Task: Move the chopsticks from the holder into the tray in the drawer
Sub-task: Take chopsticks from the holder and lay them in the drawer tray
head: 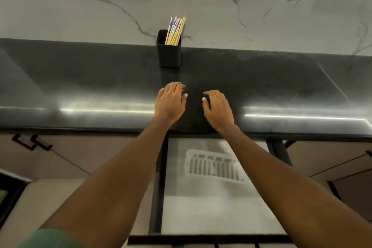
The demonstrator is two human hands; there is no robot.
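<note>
A kitchen: a long, dark, polished desk (261, 86) runs along a white marble-veined wall (241, 16). Below it are beige cupboard fronts (60, 163) with black handles (30, 143) and an open drawer (201, 213). On top stands a holder (169, 54) of chopsticks (175, 30).

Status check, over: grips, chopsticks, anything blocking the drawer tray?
Left grip and right grip open, resting on counter. Chopsticks in holder, untouched. Drawer open below, tray visible, nothing in the way.

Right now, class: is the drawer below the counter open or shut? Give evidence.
Open. The drawer juts out below the counter, its white tray visible inside.
</note>
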